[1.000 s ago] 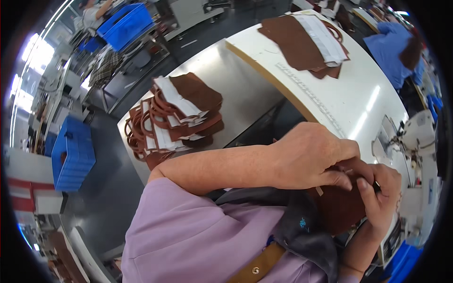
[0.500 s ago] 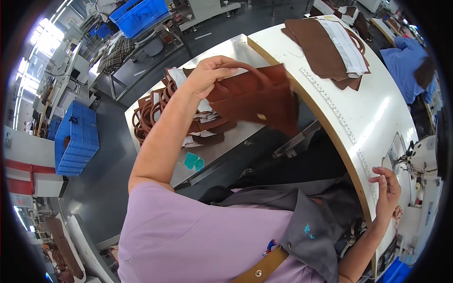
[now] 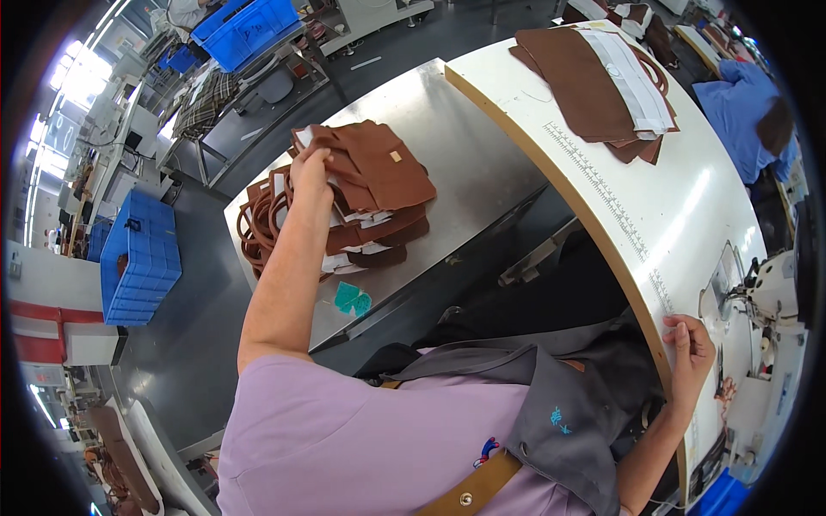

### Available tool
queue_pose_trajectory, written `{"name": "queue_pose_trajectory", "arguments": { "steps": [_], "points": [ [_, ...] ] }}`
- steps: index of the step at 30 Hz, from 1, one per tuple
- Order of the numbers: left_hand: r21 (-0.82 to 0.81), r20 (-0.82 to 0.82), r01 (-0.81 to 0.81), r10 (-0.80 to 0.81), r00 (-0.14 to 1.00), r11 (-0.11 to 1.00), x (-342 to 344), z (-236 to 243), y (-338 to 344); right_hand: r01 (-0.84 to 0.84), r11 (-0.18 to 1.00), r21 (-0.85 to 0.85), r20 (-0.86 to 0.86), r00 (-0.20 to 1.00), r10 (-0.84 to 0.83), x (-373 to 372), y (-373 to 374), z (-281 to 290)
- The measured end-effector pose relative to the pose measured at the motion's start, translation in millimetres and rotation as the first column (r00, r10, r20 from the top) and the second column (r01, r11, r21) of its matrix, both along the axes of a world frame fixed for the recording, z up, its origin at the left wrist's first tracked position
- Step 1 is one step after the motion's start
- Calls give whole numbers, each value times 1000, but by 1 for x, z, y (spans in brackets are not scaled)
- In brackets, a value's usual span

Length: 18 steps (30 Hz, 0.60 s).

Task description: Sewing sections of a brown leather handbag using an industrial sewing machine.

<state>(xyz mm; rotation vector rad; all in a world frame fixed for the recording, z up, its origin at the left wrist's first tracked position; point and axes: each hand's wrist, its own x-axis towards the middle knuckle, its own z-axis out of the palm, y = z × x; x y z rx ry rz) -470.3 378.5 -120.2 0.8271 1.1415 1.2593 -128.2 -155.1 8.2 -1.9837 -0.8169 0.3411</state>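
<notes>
At the left, my left hand (image 3: pixel 311 172) is closed on the handle side of a brown bag panel (image 3: pixel 389 172) with a small pale label. That panel lies on top of a pile of similar brown pieces (image 3: pixel 383 234) with looped handles (image 3: pixel 249 225) and white backing strips. The handle itself is mostly hidden under my fingers. My right hand (image 3: pixel 691 357) rests at the near edge of the white table, fingers loosely curled and nothing visible in them. It is close to a sewing machine (image 3: pixel 770 288).
The pile sits on a metal side table (image 3: pixel 482 159) beside the curved white worktable (image 3: pixel 602 185). Another stack of brown panels (image 3: pixel 578 84) lies on its far end. Teal scraps (image 3: pixel 351 298) lie near the metal edge. A blue crate (image 3: pixel 142 258) stands left; a person in blue (image 3: pixel 744 112) is at far right.
My left hand has carried the brown bag panel left and laid it on the pile. My right hand has shifted slightly down and left, its fingers more curled.
</notes>
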Motion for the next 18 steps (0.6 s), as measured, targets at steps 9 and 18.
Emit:
{"name": "queue_pose_trajectory", "arguments": {
  "steps": [9,18],
  "points": [
    [347,-181,-7,74,981,938,29,41,-28,-31,1000,-6,-4,1000,31,2,10,13],
    [659,-691,742,-291,661,120,286,193,-127,-55,997,-47,32,998,57,39,15,28]
  ]
}}
